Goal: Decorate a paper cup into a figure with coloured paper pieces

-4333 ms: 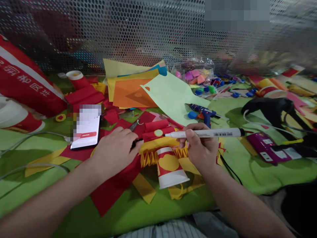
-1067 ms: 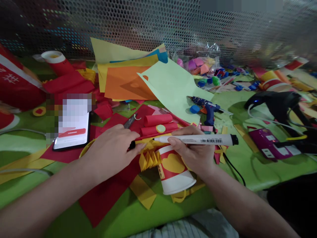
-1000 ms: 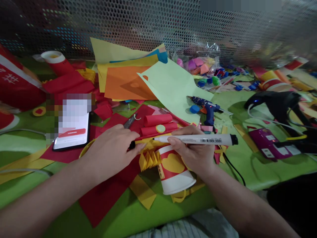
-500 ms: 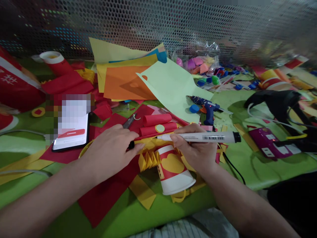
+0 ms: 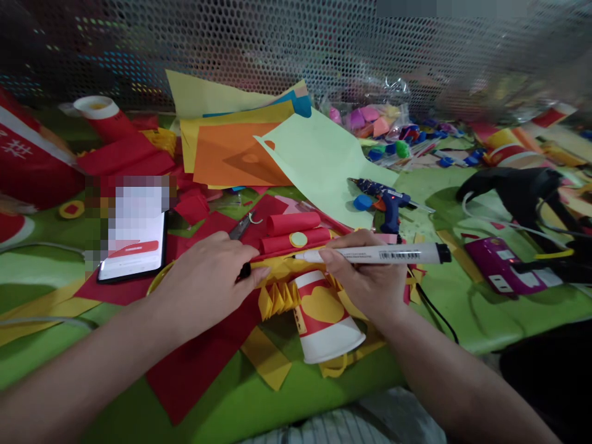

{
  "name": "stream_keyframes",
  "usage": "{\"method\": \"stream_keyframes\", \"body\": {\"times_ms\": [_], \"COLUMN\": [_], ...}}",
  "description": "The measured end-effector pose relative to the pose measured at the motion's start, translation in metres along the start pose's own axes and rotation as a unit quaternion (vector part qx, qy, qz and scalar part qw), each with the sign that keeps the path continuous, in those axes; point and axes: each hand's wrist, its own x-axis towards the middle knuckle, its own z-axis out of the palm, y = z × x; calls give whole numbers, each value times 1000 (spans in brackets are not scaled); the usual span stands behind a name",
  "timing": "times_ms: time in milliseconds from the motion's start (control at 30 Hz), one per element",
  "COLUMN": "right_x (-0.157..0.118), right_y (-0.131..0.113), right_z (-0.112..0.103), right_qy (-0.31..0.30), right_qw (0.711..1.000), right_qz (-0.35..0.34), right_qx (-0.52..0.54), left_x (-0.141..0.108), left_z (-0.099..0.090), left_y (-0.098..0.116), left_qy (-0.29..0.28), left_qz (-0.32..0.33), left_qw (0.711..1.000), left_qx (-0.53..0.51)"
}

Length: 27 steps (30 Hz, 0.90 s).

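My right hand [image 5: 367,277] is closed around a white marker [image 5: 393,253], whose dark tip points left and meets a yellow paper strip [image 5: 287,266]. With its fingers closed on a black marker cap [image 5: 244,270], my left hand [image 5: 215,277] rests against the strip's left part. Just below the strip lies a paper cup [image 5: 326,320] with a red band and a yellow paper shape, and a folded yellow paper [image 5: 279,300] sits at its left side. Red paper rolls [image 5: 296,238] lie right above the strip, one bearing a pale round piece.
A phone [image 5: 135,237] lies on red paper at the left. Behind are coloured sheets [image 5: 245,154] and scissors [image 5: 239,228]. A blue glue gun [image 5: 391,200], a purple box [image 5: 506,265] and black cabled equipment [image 5: 513,191] stand to the right.
The marker in my right hand has shifted very slightly, its rear end a little higher and farther right. My left hand and the cup have stayed in place.
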Motion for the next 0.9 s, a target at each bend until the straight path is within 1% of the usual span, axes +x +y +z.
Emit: {"method": "stream_keyframes", "body": {"times_ms": [233, 367, 500, 567, 667, 733, 800, 900], "right_x": [0, -1, 0, 2, 5, 7, 8, 9], "right_y": [1, 0, 0, 2, 8, 11, 12, 11], "right_z": [0, 0, -4, -8, -15, -19, -21, -21], "right_qy": [2, -4, -1, 26, 83, 104, 99, 69], "right_qw": [1000, 1000, 1000, 999, 995, 993, 993, 995], "right_qz": [-6, 7, 21, 28, 45, 58, 64, 65], "right_qx": [7, 17, 5, 3, 17, 20, 16, 13], "left_x": [1, 0, 0, -1, -1, -1, -1, 0], "left_z": [-1, -2, -2, -2, -2, -2, -2, -3], "left_y": [1, 1, 1, 0, 0, 0, 0, 0], "left_qy": [-6, -9, -6, -6, -7, -9, -12, -16], "left_qz": [2, 5, 2, 6, 6, 2, 0, -4], "left_qw": [1000, 1000, 1000, 1000, 1000, 1000, 1000, 1000], "left_qx": [7, 16, 19, 20, 16, 12, 9, 8]}}
